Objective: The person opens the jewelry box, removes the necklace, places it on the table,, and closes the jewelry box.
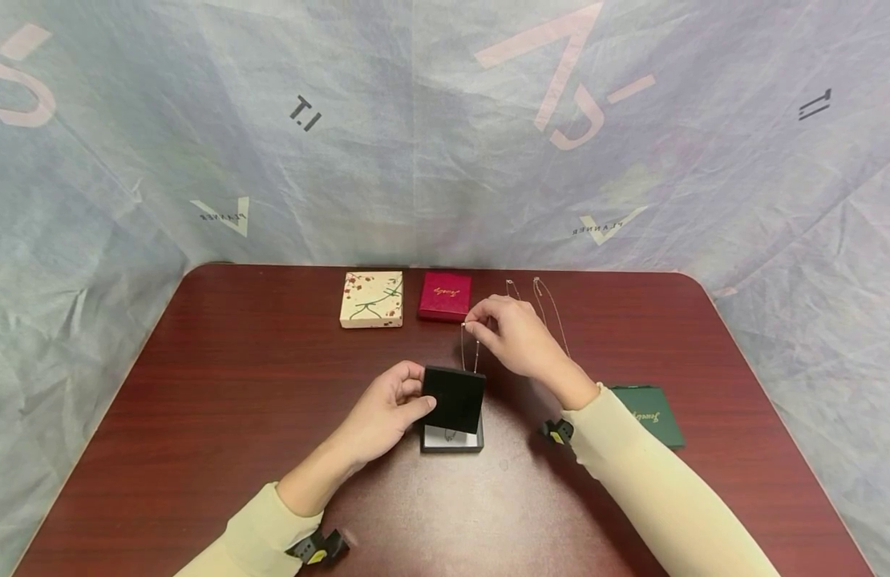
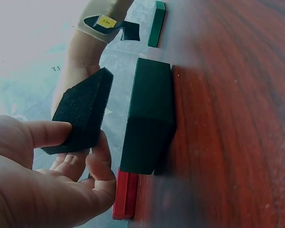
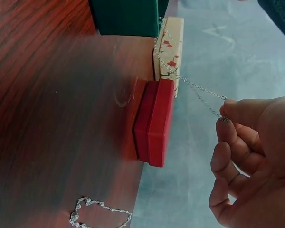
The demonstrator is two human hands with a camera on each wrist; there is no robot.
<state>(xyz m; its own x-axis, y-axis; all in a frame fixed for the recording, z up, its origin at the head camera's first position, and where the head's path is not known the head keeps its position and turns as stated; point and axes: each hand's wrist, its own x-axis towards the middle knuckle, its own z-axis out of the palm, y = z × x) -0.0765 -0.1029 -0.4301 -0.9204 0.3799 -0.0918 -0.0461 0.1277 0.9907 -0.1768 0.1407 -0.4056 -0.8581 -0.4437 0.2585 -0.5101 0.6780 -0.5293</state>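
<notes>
My left hand (image 1: 387,413) pinches a square black foam pad (image 2: 83,109) by its edge, thumb on one face and fingers behind. The pad is tilted over an open dark green box (image 2: 149,114), whose white inside (image 1: 434,437) shows below the pad in the head view. Thumb and forefinger of my right hand (image 1: 513,332) pinch the end of a thin silver chain (image 3: 204,89). From there the chain slopes down to the box's far edge; its lower end is hidden in the head view by the pad.
A cream floral box (image 1: 371,300) and a red box (image 1: 445,296) stand at the table's back. Two more chains lie behind my right hand, one of them a thin necklace (image 1: 553,312). The flat green lid (image 1: 647,417) lies by my right forearm.
</notes>
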